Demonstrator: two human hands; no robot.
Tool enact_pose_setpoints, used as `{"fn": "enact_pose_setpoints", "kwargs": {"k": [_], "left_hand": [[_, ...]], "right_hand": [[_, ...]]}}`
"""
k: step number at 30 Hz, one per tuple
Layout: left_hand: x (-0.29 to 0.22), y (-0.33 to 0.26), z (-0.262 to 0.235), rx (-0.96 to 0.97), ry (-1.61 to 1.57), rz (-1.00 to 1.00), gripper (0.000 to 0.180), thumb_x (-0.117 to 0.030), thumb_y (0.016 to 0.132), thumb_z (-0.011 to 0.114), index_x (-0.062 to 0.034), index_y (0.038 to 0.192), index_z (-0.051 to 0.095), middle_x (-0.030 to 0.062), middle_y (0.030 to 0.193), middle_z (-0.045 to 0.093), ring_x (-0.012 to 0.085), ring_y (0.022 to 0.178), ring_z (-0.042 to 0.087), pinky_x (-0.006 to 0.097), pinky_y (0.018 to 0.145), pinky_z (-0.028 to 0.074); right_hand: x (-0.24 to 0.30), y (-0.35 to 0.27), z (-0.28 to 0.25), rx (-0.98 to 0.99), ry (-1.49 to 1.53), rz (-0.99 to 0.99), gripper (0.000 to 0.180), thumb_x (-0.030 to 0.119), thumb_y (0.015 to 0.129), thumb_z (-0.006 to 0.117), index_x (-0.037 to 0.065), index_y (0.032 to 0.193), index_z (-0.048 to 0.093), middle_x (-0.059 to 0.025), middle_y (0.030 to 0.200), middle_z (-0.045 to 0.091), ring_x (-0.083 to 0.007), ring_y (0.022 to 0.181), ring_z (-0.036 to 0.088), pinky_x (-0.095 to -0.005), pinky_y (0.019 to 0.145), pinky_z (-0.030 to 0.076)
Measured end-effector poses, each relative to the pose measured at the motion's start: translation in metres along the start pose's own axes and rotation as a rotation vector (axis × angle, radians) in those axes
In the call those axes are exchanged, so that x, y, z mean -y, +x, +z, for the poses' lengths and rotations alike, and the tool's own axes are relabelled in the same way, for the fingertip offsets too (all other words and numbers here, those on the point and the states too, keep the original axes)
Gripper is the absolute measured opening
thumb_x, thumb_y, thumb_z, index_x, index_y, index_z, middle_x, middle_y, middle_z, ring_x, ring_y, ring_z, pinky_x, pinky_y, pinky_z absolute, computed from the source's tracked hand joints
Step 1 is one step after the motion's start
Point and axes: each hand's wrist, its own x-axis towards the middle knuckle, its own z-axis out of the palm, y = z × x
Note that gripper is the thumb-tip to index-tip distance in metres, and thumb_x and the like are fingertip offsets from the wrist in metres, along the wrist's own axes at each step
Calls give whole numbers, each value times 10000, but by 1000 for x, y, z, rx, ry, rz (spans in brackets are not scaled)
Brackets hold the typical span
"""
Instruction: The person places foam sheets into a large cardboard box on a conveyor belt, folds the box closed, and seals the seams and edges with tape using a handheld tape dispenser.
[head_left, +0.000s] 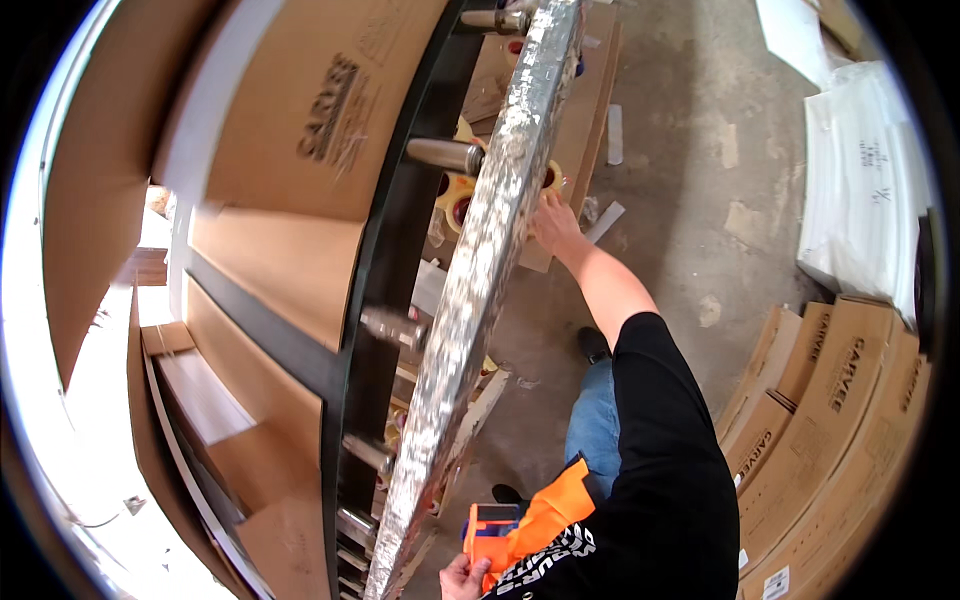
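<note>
At the lower edge, my left hand [463, 578] is closed on an orange and blue tape dispenser [492, 532]. A broad orange piece stretches from it across my black shirt. My right arm reaches forward and down beside a worn, paint-chipped metal rail [490, 230]. There my right hand [548, 222] is at a yellowish tape roll [553, 177]; the rail partly hides its fingers, so their grip is unclear. More tape rolls [460, 208] lie on the cardboard-covered surface below, seen through the gap between the rail and the rollers.
Left of the rail runs a conveyor with metal rollers [445, 155]. A large carton [290, 110] and an open cardboard box [225, 420] rest on it. On the right stand stacked cartons [830, 400] and a white wrapped bundle [860, 180]. Scraps [614, 135] litter the concrete floor [690, 200].
</note>
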Motion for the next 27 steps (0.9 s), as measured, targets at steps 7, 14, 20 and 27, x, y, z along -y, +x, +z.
{"fn": "enact_pose_setpoints", "kwargs": {"k": [7, 14, 20, 27], "left_hand": [[-5, 22, 44, -63, -255, 44, 153, -149, 934, 656, -11, 1001, 649, 63, 837, 673, 120, 679, 640, 257, 560, 503], [-31, 18, 47, -94, 445, 284, 179, -156, 932, 658, 22, 916, 658, -1, 773, 654, 79, 693, 557, 254, 648, 485], [3, -30, 38, -468, -388, 593, 143, -151, 1017, 505, -33, 956, 559, -25, 853, 554, 60, 768, 463, 224, 682, 397], [178, -93, -25, -525, -1096, 810, 155, -204, 1014, 537, -54, 1055, 543, -27, 910, 552, 39, 802, 472, 201, 695, 413]], "right_hand": [[-103, 50, 154, -65, 747, -242, 199, 187, 838, 575, 78, 926, 716, -118, 1270, 548, -306, 1150, 529, -426, 871, 486], [-48, -54, -108, 46, 444, 59, 327, 148, 825, 621, 38, 1123, 547, -200, 1213, 573, -407, 1021, 604, -490, 815, 525], [137, -271, -261, 243, 1080, 425, 191, 181, 959, 568, 12, 1040, 532, -120, 658, 626, -182, 490, 620, -338, 444, 461], [375, -436, -341, 406, 776, -968, 292, 285, 837, 695, 7, 826, 606, -101, 545, 541, -281, 444, 564, -390, 476, 459]]}}
